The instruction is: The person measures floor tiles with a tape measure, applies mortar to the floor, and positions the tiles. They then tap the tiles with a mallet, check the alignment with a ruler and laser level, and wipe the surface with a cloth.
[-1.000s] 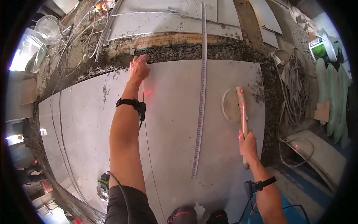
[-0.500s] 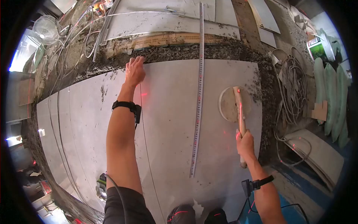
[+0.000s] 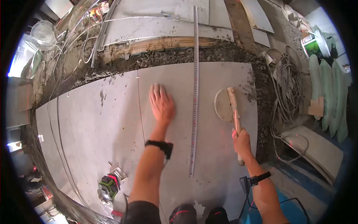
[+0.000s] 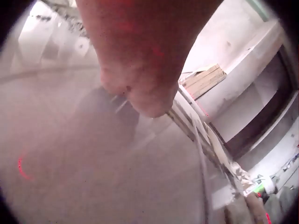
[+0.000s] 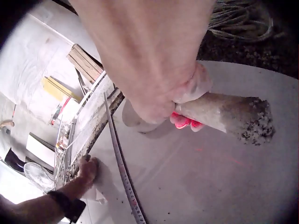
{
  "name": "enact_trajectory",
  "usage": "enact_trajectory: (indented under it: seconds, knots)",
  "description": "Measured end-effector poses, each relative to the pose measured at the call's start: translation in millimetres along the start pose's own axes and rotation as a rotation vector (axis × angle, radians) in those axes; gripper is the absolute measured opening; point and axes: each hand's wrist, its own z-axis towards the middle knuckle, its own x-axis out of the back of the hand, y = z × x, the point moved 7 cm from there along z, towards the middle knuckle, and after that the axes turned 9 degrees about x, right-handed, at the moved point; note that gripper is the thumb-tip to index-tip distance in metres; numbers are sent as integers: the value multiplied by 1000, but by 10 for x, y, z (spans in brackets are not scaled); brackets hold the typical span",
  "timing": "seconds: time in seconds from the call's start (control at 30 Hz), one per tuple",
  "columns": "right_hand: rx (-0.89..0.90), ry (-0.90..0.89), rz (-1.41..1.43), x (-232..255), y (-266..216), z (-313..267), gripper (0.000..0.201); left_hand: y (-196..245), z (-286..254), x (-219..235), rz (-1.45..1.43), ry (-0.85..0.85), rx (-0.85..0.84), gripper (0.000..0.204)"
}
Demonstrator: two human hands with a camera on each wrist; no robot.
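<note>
My left hand (image 3: 162,106) lies over the large pale tile (image 3: 171,156), its fingers extended toward the far edge. A thin joint line runs just to the left of it. My right hand (image 3: 242,143) grips the wooden handle of a mallet (image 3: 233,100). The mallet's broad round head is close over the right part of the tile, partly hidden under the handle. In the right wrist view the handle's butt (image 5: 250,119) sticks out past my fist, crusted with dried mortar. A long measuring tape (image 3: 195,97) lies across the tile between my hands.
A green laser level (image 3: 109,186) stands at the lower left. Dark mortar (image 3: 156,56) borders the far edge, with more pale sheets (image 3: 149,28) beyond. Cables (image 3: 61,138) cross the left side. Coiled hose (image 3: 287,86), long green bags (image 3: 328,93) and a bucket (image 3: 317,44) lie right.
My left hand has left the tile's far edge and come nearer and to the right. Its fingers now stretch out over the tile. The right hand keeps its grip on the mallet.
</note>
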Motion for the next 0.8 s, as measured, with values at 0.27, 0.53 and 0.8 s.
enact_trajectory:
  seconds: [0.27, 0.53, 0.8]
  knots:
    - [266, -10, -8, -32, -839, 851, 44, 117, -218, 23, 63, -42, 33, 55]
    - [277, 61, 116, -107, -1903, 1886, 47, 644, -532, -82, -19, -476, -814, 70]
    - [336, 118, 161, -48, -2178, 2188, 47, 571, -431, -56, -95, -467, -647, 64]
